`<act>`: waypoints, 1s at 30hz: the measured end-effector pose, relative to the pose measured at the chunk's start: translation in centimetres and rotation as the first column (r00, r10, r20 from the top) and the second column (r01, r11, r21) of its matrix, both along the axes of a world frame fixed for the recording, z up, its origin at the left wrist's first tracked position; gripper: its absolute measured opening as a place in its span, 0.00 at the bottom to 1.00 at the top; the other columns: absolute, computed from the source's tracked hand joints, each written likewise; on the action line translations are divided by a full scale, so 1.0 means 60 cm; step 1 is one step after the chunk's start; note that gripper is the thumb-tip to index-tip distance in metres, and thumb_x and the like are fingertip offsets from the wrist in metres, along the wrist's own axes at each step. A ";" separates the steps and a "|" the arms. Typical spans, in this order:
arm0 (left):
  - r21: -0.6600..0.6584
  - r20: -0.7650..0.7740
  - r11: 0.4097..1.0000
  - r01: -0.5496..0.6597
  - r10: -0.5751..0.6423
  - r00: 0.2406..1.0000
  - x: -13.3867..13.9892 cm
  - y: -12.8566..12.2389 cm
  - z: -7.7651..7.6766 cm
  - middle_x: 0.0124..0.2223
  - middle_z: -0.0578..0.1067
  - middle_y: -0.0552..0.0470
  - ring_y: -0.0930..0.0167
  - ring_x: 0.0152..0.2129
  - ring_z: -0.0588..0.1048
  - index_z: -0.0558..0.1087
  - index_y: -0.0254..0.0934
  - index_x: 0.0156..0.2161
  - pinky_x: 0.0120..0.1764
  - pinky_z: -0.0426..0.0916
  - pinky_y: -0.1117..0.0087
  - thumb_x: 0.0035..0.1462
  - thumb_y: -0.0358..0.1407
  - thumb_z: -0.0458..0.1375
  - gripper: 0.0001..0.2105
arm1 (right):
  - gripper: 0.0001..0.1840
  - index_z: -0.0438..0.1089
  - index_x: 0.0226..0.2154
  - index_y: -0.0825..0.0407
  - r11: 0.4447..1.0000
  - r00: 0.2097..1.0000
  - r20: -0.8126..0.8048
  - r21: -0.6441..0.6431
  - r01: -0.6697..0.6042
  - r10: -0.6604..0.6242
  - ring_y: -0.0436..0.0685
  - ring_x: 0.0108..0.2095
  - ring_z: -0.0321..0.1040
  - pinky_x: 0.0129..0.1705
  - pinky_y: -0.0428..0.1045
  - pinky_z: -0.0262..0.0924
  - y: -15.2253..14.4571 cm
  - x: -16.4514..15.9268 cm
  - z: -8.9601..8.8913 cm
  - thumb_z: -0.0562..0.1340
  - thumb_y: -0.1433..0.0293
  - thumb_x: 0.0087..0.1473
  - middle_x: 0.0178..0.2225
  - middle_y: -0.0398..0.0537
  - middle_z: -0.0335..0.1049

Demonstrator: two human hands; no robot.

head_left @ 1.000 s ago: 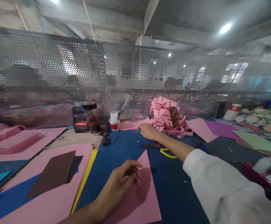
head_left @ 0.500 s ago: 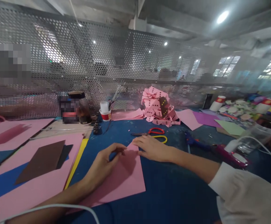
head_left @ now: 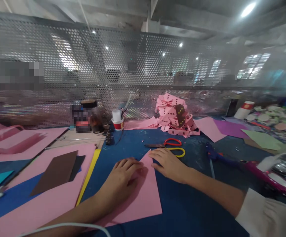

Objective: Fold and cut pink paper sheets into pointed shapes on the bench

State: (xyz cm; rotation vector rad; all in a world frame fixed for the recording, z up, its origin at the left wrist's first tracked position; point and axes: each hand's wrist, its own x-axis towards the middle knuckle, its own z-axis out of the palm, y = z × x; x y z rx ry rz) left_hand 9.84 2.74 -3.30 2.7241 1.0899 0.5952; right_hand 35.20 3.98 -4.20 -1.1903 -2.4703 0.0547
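A pink paper sheet, pointed at its far end, lies on the blue table in front of me. My left hand rests palm down over its left side, fingers loosely bent and thumb apart from them. Near the pointed corner, my right hand lies with fingers stretched out over the paper's edge. Both hands are open. Just beyond the right hand are scissors with one red and one yellow handle loop. The paper's left edge is hidden under my left hand and forearm.
A heap of dotted pink paper pieces stands at the back, beside a paper cup and a dark-lidded jar. Stacked sheets with a brown piece lie left. Right are a blue-and-magenta tool, coloured sheets and a white cable.
My left hand has turned flatter over the sheet, its fingers moving toward the pointed corner. My right hand stays by that corner. The whole view has shifted slightly.
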 end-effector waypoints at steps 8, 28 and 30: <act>-0.096 0.071 0.992 0.085 -0.078 0.994 0.003 -0.008 0.011 0.54 0.77 0.53 0.66 0.52 0.72 0.74 0.44 0.52 0.56 0.63 0.59 0.57 0.24 0.57 0.19 | 0.21 0.63 0.61 0.48 0.998 0.999 -0.002 0.021 -0.052 0.052 0.58 0.63 0.57 0.67 0.61 0.46 0.017 -0.008 -0.015 0.53 0.63 0.68 0.62 0.49 0.65; 0.022 -0.050 1.000 -0.020 0.021 0.999 -0.004 0.005 -0.009 0.57 0.74 0.51 0.62 0.53 0.70 0.72 0.46 0.53 0.53 0.63 0.58 0.62 0.32 0.54 0.15 | 0.16 0.70 0.51 0.50 0.992 0.990 0.142 0.124 -0.023 0.006 0.62 0.51 0.61 0.54 0.59 0.54 0.020 -0.016 0.015 0.56 0.59 0.66 0.49 0.53 0.69; 0.008 -0.030 1.000 0.004 -0.004 1.000 -0.002 0.009 -0.011 0.56 0.74 0.50 0.63 0.52 0.70 0.73 0.44 0.51 0.53 0.63 0.59 0.62 0.31 0.53 0.14 | 0.16 0.70 0.51 0.50 0.992 0.990 0.143 0.121 -0.031 0.014 0.62 0.51 0.61 0.54 0.59 0.54 0.020 -0.012 0.017 0.57 0.60 0.66 0.49 0.53 0.68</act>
